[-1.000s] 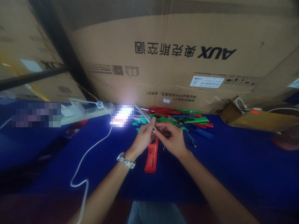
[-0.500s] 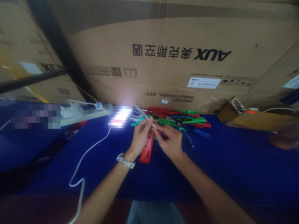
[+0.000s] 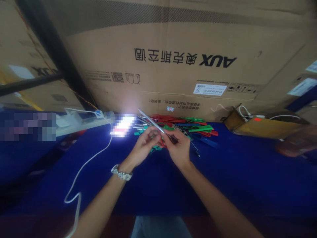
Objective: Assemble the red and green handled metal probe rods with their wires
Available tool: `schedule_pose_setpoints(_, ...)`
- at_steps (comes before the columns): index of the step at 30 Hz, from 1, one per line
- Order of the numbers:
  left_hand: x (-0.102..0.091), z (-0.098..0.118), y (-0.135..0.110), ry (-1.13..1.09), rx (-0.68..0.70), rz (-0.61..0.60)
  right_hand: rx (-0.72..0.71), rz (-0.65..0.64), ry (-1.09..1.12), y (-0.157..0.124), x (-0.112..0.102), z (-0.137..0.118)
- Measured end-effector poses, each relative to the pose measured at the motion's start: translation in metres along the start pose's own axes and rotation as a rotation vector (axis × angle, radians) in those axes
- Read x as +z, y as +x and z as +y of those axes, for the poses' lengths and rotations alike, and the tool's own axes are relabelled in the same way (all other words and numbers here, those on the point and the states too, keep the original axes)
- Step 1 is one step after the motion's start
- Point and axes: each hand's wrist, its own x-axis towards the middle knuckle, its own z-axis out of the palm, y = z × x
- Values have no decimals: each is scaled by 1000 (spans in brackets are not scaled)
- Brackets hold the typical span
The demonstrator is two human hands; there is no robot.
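Note:
My right hand (image 3: 180, 147) is closed, with a thin silver metal rod (image 3: 151, 121) pinched in its fingertips. The rod slants up and to the left over the pile. My left hand (image 3: 146, 141) is curled close beside it, its fingertips on a red plastic piece (image 3: 162, 142). Most of that piece is hidden between the two hands. Behind my hands lies a pile of flat plastic pieces, some red (image 3: 165, 118), some green (image 3: 201, 128), with several more silver rods (image 3: 141, 127). Teal pieces (image 3: 156, 149) show just under my left hand.
A glowing, blurred-out screen (image 3: 123, 125) lies left of the pile, with a white cable (image 3: 85, 165) running toward me. A power strip (image 3: 86, 124) is farther left. A large cardboard box (image 3: 158, 79) stands behind. At right sits an open small box (image 3: 262, 127) with white cables on the blue cloth (image 3: 223, 178).
The red plastic piece, which hung below my left hand, has swung up and is now mostly hidden between my hands. My left fingers have shifted off the rod, which stays in my right hand.

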Motion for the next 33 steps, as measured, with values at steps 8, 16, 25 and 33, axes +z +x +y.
schedule_pose_setpoints(8, 1, 5, 0, -72, -85, 64, -74, -41, -41, 5, -3, 3)
schedule_pose_setpoints(16, 4, 2, 1, 46, -100, 182, -154, -123, -160, -1, 0, 2)
schedule_pose_setpoints(25, 2, 1, 2, 109, -42, 178, -155, -222, -378, -2, -4, 1)
schedule_pose_setpoints(33, -7, -3, 7, 182, -41, 188, -75, -238, -413, 4, -8, -1)
